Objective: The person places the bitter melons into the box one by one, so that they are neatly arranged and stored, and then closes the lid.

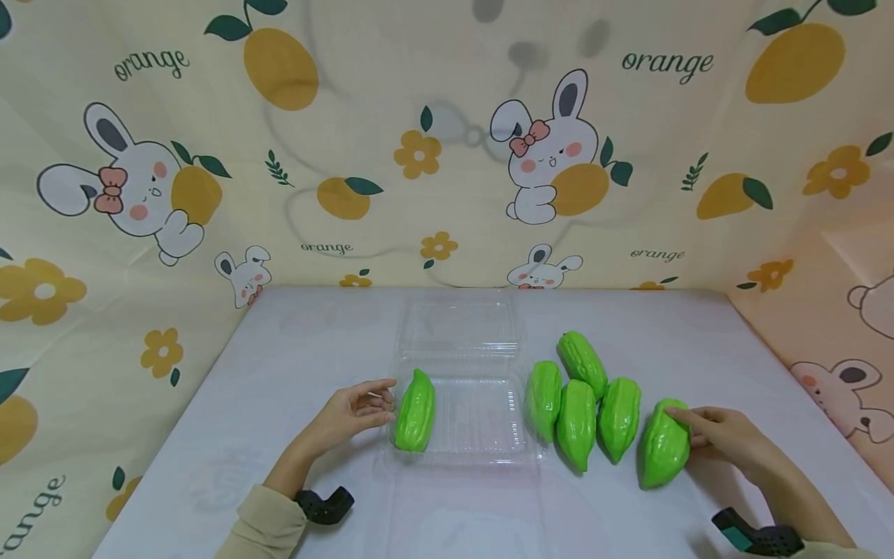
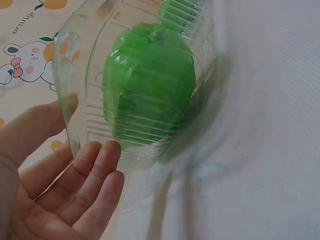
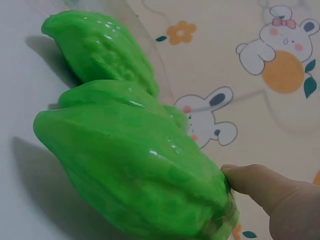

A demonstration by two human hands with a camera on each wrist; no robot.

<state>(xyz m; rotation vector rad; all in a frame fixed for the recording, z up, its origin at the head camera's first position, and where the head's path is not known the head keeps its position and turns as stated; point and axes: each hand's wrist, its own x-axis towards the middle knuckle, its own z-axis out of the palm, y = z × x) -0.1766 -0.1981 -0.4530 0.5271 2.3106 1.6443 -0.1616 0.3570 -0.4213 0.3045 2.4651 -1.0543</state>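
On the table a clear plastic clamshell container [image 1: 482, 419] lies with its lid [image 1: 461, 326] folded back. One shiny green ridged gourd [image 1: 416, 411] rests inside, along the left wall. My left hand [image 1: 358, 409] is at that left side; in the left wrist view its thumb and fingers [image 2: 107, 155] pinch the container's rim. To the right, my right hand [image 1: 722, 439] grips another green ridged gourd [image 1: 665, 446] by its far end, thumb [image 3: 255, 182] on the skin. The other fingers of this hand are mostly hidden behind the gourd.
Several more green gourds [image 1: 577, 423] lie close together just right of the container, one set farther back [image 1: 583, 365]. A cloth printed with rabbits and oranges [image 1: 419, 101] hangs behind the white table [image 1: 293, 334] and along its sides.
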